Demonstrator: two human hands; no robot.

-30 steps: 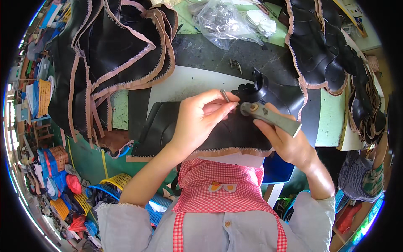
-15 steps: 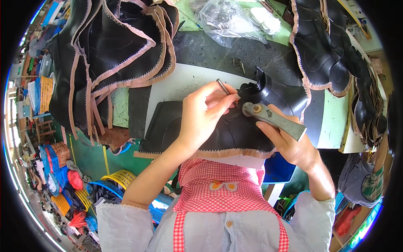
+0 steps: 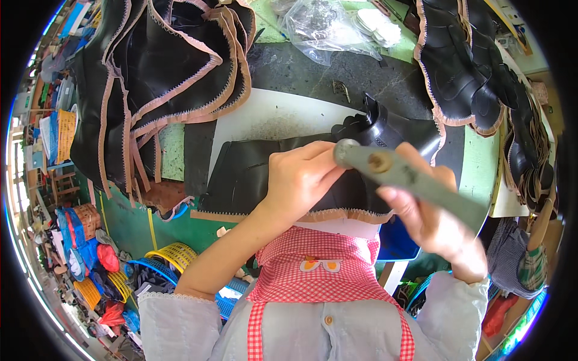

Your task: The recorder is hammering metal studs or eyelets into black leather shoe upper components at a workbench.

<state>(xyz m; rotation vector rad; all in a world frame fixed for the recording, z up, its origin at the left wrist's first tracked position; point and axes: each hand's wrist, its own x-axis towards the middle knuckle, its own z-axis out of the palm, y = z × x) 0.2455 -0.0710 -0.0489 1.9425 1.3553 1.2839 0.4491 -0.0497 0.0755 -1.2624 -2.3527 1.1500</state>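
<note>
On the counter (image 3: 481,168), over a white cutting board (image 3: 271,117), a flat black rubber sheet (image 3: 241,174) with a pinked tan edge is lying across the middle, just in front of the person. The left hand (image 3: 301,177) is pressing down on the sheet, fingers curled and pinched together at its upper edge. The right hand (image 3: 430,216) is gripping a grey metal tool (image 3: 409,180), fingers wrapped shut around its handle, its round head sitting just beside the left fingertips. Heaps of black rubber pieces (image 3: 162,78) are piling up at both sides, and a clear plastic bag (image 3: 322,27) is lying at the far edge.
</note>
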